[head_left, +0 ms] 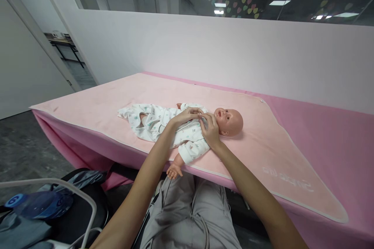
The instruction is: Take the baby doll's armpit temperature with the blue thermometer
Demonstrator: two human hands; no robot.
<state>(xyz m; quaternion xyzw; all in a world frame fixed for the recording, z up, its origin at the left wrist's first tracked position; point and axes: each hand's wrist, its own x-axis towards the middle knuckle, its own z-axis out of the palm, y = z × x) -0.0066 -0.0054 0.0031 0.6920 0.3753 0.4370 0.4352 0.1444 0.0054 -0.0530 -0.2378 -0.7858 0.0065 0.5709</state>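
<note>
A baby doll [231, 122] lies on its back on a pink mat [257, 148], its bald head to the right. It wears a white printed outfit [150, 118], with sleeves on both arms; one doll hand hangs over the table's near edge. My left hand [188, 115] and my right hand [209, 126] meet at the upper chest, just below the doll's chin. The fingertips of both hands are pinched together on the collar area of the outfit. What exactly lies between them is too small to make out.
A pink cloth [339, 136] covers the table under the mat. Behind stands a white wall [233, 54] with windows above. At the lower left, a bottle [43, 204] and grey cloth lie on a black chair [90, 206].
</note>
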